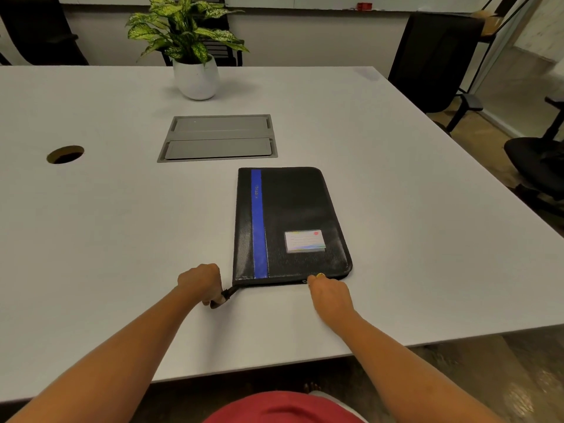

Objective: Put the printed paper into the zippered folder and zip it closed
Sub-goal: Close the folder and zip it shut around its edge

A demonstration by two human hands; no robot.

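The black zippered folder [293, 221] lies flat on the white surface [122, 239]. At its 7 o'clock corner the left hand [201, 282] grips a black strap [228, 294]. At 5 o'clock the right hand [329, 294] pinches the zipper [304, 281]. A cable hatch [218, 138] sits at 11 o'clock, with a potted plant [195, 74] beyond it.

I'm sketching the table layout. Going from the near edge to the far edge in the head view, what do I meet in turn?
left hand and right hand, level with each other → zippered folder → recessed cable hatch → potted plant
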